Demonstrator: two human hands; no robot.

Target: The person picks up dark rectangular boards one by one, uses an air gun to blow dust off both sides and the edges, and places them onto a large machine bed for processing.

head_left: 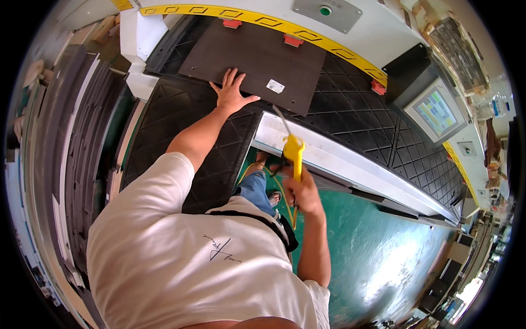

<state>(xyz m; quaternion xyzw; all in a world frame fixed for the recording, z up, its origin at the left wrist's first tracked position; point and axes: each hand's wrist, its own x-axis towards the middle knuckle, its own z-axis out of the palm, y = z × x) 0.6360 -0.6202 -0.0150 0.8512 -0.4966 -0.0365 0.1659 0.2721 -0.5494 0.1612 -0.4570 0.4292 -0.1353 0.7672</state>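
Observation:
A dark brown panel point(257, 60) with a small white label point(275, 86) and holes near its corners lies on the black machine bed. My left hand point(232, 97) rests on the panel's near edge, fingers spread. In my right hand point(301, 189) is a yellow air blow gun point(293, 151), its thin nozzle pointing up toward the panel's near edge. A yellow hose point(286, 203) hangs below the gun. The fingers wrap round its handle.
Red clamps point(293, 40) stick out under the yellow-striped machine beam point(263, 21). A touchscreen point(435, 111) hangs at the right. A white metal rail point(350, 170) fronts the bed. Stacked boards point(82, 142) stand at the left; green floor point(378, 247) lies below.

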